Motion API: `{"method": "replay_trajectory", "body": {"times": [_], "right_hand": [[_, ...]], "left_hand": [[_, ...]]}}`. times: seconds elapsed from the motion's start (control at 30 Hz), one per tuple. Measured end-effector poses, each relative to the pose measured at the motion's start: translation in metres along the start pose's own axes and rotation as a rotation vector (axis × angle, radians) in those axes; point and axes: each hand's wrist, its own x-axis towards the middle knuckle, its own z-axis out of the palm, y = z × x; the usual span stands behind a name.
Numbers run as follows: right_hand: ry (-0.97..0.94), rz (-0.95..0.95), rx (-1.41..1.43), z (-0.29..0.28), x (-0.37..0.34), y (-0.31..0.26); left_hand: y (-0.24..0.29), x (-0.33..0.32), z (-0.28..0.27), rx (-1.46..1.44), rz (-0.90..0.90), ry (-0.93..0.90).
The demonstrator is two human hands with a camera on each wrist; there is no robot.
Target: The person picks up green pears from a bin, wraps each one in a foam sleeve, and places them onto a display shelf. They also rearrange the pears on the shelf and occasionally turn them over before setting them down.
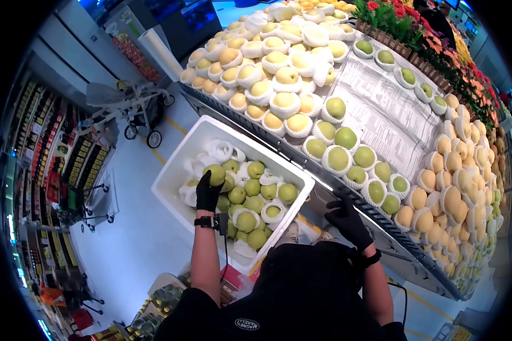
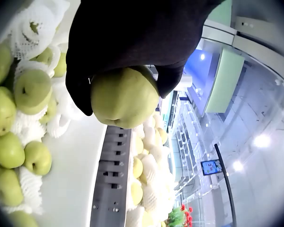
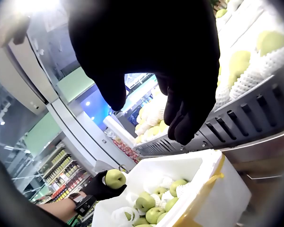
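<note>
- In the head view we look forward and steeply down past the shirt (image 1: 301, 284), wide enough to take in both hands, the white box (image 1: 273, 170) and the table (image 1: 381, 113).
- In the left wrist view we sit close behind the left hand (image 2: 137, 38), turned sideways: the box lies left, the ceiling (image 2: 255, 123) right.
- In the right wrist view we look, tilted, from close behind the right hand (image 3: 151, 52), past its fingers and across the box to the left hand, farther off.
- All three views share the box, part of the table and the green fruit (image 2: 125, 97) in the left hand.
</note>
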Motion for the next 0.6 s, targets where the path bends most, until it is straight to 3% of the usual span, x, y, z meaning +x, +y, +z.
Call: {"method": "replay_trajectory", "body": {"times": [0.13, 0.17, 0.23, 0.3, 0.37, 0.6], "right_hand": [[-0.01, -0.002, 0.01, -0.003, 0.0, 0.004], [-0.014, 0.002, 0.021, -0.004, 0.0, 0.004], [0.018, 0.05, -0.029, -0.011, -0.004, 0.003], [0.015, 0.042, -0.025, -0.008, 0.005, 0.007], [0.009, 0.047, 0.02, -0.008, 0.004, 0.005], [0.013, 0.039, 0.07, -0.007, 0.002, -0.004]], "left_hand": [[-0.024, 0.03, -0.026, -0.256, 0.021, 0.04], [-0.045, 0.039, -0.034, -0.184, 0.043, 0.073], [-0.033, 0.042, -0.051, 0.103, 0.055, 0.153], [-0.047, 0.048, -0.071, 0.282, -0.02, 0.207], [-0.066, 0.052, -0.077, 0.362, 0.058, 0.224], [-0.083, 0.049, -0.075, 0.424, 0.071, 0.087]]}}
